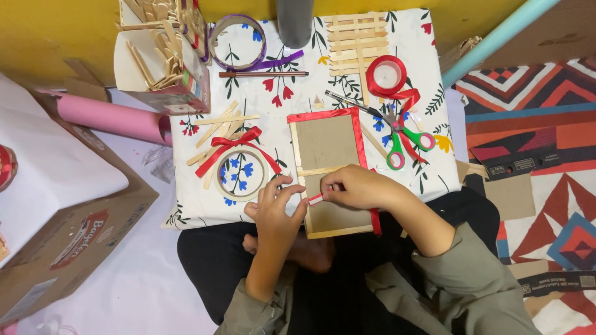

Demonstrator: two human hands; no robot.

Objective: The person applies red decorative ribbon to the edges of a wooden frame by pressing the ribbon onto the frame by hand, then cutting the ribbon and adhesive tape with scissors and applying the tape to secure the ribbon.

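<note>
a cardboard panel (327,162), framed with wooden sticks and edged along its top and right side in red ribbon, lies at the near edge of the floral-covered worktop (298,96). both hands meet at its lower left edge: the left hand (274,208) and the right hand (357,186) each pinch an end of a short piece of red ribbon (316,198), fingers closed on it, just against the panel's left stick. to the left of the hands sits a tape ring (239,174) tied with a red bow, resting on loose wooden sticks. right of the panel lie scissors (397,133) with green and pink handles, near a red ribbon spool (386,75). farther back are a purple ribbon spool (237,42), a lattice of wooden sticks (358,40), a grey cylinder (294,22) and a thin brown pencil (264,74). an open carton (162,68) holding wooden sticks stands at the worktop's far left corner. a brown cardboard box (74,229) with a red oval label lies on the floor at left, beside a pink paper roll (112,118).
</note>
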